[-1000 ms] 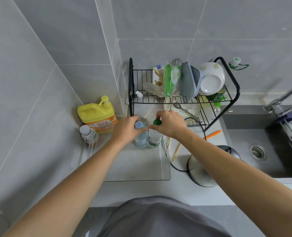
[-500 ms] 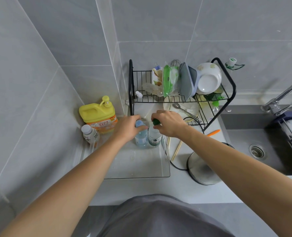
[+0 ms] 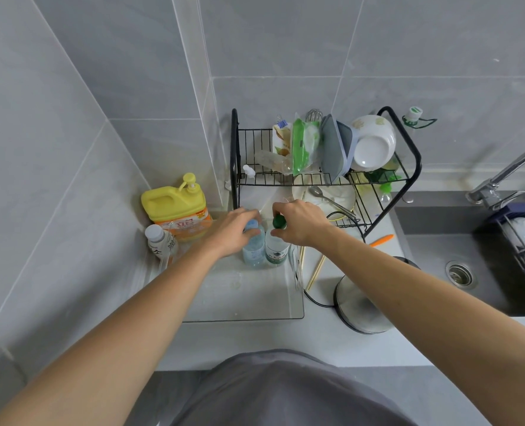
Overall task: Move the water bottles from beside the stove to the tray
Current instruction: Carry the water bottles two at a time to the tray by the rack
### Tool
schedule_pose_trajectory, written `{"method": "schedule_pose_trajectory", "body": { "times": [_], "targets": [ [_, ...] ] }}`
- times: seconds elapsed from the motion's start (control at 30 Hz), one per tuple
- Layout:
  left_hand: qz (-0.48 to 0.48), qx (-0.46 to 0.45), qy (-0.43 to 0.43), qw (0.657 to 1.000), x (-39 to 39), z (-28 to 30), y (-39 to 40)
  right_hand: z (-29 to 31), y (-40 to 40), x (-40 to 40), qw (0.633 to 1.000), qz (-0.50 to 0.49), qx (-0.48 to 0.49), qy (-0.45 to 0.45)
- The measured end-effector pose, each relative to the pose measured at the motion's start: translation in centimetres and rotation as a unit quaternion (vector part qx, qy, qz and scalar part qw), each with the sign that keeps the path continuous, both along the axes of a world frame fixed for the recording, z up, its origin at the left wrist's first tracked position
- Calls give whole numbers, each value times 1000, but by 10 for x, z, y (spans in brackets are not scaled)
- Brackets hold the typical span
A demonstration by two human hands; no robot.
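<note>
Your left hand fingers wrap the blue-capped bottle; right hand fingers pinch the green-capped bottle at its cap. Both stand touching at the clear tray's far end. Careless release likely tips one into the other.

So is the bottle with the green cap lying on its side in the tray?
No, the green-capped bottle stands upright in the clear tray, right beside the blue-capped bottle, with the right hand at its cap.
</note>
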State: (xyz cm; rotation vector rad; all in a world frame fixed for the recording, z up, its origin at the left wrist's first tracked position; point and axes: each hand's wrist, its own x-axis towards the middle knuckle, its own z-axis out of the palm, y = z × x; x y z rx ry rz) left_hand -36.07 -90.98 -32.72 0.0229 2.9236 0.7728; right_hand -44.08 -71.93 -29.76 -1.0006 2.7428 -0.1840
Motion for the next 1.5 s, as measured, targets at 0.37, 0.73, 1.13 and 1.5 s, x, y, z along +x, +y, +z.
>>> {"method": "schedule_pose_trajectory", "body": {
  "times": [0.37, 0.73, 1.13, 1.5],
  "targets": [
    [-1, -50, -36, 998, -6, 9, -4, -4, 3, -2, 1000, 5, -20, 16],
    [9, -29, 23, 999, -6, 1, -1, -5, 6, -4, 999, 29, -10, 42],
    [24, -25, -6, 999, -7, 9, 4, -4, 1, -9, 1000, 2, 4, 22],
    [105, -54, 47, 992, 24, 33, 24, 2, 13, 5, 1000, 2, -18, 13]
  ]
}}
